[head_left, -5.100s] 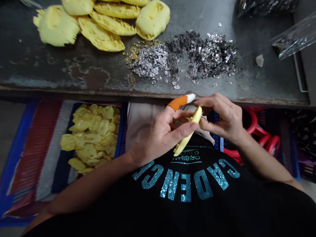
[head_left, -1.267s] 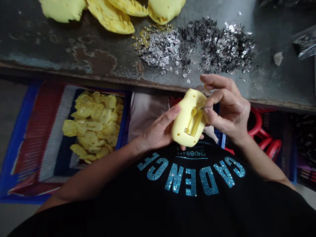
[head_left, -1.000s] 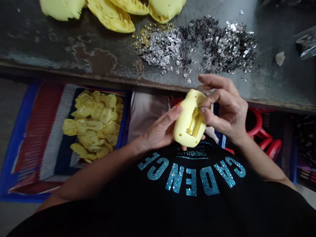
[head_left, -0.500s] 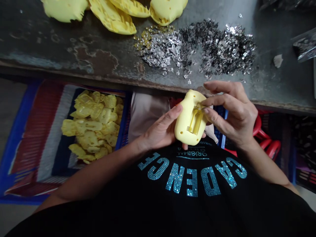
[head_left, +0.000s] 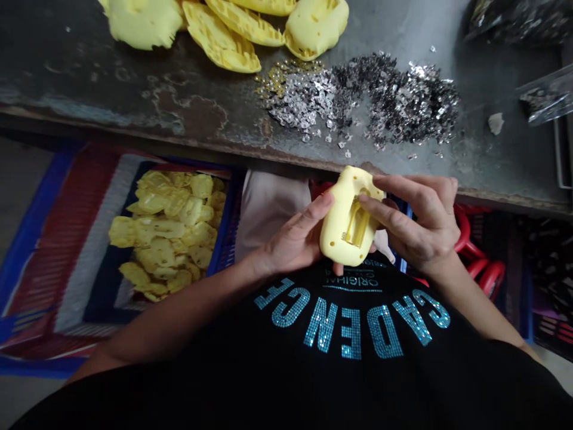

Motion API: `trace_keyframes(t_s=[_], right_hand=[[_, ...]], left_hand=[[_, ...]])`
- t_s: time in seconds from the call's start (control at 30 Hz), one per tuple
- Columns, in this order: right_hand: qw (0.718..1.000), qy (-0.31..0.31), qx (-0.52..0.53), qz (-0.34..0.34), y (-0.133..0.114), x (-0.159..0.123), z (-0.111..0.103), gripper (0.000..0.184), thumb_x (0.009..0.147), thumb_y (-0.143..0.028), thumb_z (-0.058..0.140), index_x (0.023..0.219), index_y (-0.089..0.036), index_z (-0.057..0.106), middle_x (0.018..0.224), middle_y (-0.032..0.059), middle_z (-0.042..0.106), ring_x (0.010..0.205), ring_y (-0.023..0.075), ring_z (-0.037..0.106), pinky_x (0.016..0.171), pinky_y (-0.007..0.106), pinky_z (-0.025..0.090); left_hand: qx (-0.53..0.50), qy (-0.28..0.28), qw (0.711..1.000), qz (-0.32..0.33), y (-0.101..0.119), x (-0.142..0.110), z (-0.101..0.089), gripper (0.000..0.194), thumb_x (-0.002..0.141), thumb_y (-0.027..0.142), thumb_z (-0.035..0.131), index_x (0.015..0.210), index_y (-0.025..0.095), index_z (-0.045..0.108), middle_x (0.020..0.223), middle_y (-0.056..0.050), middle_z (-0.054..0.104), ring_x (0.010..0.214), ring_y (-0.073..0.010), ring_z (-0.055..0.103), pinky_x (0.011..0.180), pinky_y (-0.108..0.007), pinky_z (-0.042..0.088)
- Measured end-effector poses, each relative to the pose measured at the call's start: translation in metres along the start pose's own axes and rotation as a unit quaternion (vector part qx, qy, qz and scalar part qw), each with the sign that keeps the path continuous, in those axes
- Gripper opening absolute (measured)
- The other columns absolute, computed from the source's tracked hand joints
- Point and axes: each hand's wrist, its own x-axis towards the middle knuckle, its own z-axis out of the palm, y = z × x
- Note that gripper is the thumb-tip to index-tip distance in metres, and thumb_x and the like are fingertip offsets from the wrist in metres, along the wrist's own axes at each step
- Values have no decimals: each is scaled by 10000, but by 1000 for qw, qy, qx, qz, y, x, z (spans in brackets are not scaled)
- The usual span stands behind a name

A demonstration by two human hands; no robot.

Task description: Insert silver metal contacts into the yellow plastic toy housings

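Note:
A pale yellow plastic housing [head_left: 336,230] with a recessed battery compartment faces up in front of my chest. My left hand [head_left: 299,242] is closed around its left side, thumb on the front and the other fingers mostly behind. At the right, my right hand [head_left: 414,221] grips the housing's upper edge. One digit of it presses into the top end of the compartment, where small metal contacts show; any loose piece under that tip is hidden. Above lies a pile of small shiny metal contact plates [head_left: 394,101] on the worn metal table [head_left: 215,113].
More yellow housings [head_left: 316,27] lie at the table's back. A blue crate [head_left: 229,224] at lower left holds several yellow plastic parts [head_left: 163,230]. Plastic bags [head_left: 548,95] with metal bits are at right. Red rounded parts [head_left: 487,278] sit below the table edge.
My right hand has gone from a fingertip pinch at the compartment's top to pressing one digit inside it, with its other fingers lowered onto the housing's edge. The table appears slightly lower in view.

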Motion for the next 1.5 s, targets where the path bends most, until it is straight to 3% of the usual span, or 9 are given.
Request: trace_keyframes(t_s=[0.17, 0.5, 0.63, 0.7, 0.87, 0.97, 1.1, 1.27, 1.5], right_hand=[[997, 21, -48, -63, -2, 3, 0, 417, 1113, -340, 758, 1509, -465, 790, 1406, -23, 896, 1121, 294, 840, 917, 506, 616], [992, 42, -85, -79, -4, 0, 1, 433, 1107, -262, 714, 1483, -457, 804, 1373, -26, 904, 1099, 294, 834, 871, 495, 606], [996, 20, -58, -65, -2, 1, -1, 399, 1118, -339, 716, 1474, -502, 795, 1372, -27, 898, 1106, 304, 820, 896, 517, 622], [998, 11, -32, -54, -1, 3, -3, 360, 1104, -363, 747, 1442, -467, 818, 1358, 1, 895, 1095, 302, 810, 893, 514, 636], [997, -2, 82, 13, -5, 18, -13, 281, 1073, -324, 777, 1331, -398, 862, 1299, 33, 866, 1124, 301, 799, 944, 527, 674], [991, -37, 116, 62, -6, 28, -16, 156, 1078, -380, 787, 1208, -354, 869, 1175, 41, 859, 1065, 295, 808, 950, 542, 691], [993, -61, 92, 32, -5, 36, -14, 60, 1069, -339, 778, 1030, -296, 792, 1081, 40, 846, 974, 277, 772, 882, 527, 675], [994, -40, 99, 27, -7, 33, -6, 99, 1048, -268, 748, 958, -275, 708, 1091, 63, 841, 987, 281, 760, 887, 526, 669], [988, 45, 106, 104, -12, 14, 10, 212, 1074, -463, 727, 925, -312, 717, 1088, 60, 851, 999, 308, 787, 936, 585, 680]], left_hand=[[12, 20, 1000, 16, -2, -2, 0, 859, 1051, 656, 750, 1734, 242, 433, 1355, -186, 832, 1061, -393, 904, 535, -321, 717], [14, 21, 999, 24, -5, -4, 3, 805, 1051, 648, 766, 1709, 268, 503, 1338, -175, 829, 1089, -399, 902, 532, -297, 715], [14, 25, 999, 26, -5, -4, 4, 865, 1054, 676, 735, 1758, 269, 441, 1337, -173, 829, 1052, -397, 904, 520, -314, 717], [17, 18, 999, 24, -5, -4, 3, 885, 1055, 707, 721, 1757, 251, 434, 1296, -167, 838, 1016, -395, 906, 505, -327, 714], [17, 26, 999, 26, -4, -4, 5, 721, 1048, 670, 772, 1603, 248, 589, 1182, -118, 851, 971, -355, 911, 544, -302, 718], [19, 30, 999, 25, -3, -4, 8, 746, 1062, 707, 747, 1642, 272, 570, 1184, -102, 852, 968, -356, 910, 545, -320, 724], [12, 38, 999, 27, -4, -5, 10, 740, 1079, 677, 750, 1684, 310, 535, 1141, -73, 854, 891, -327, 905, 534, -305, 709], [-9, 52, 999, 11, -9, -5, 9, 772, 1067, 664, 761, 1710, 321, 505, 1298, -108, 847, 1009, -355, 905, 553, -287, 696], [-1, 16, 1000, -12, -6, -2, 7, 843, 1064, 715, 762, 1757, 348, 452, 1306, -101, 859, 936, -328, 905, 531, -293, 679]])
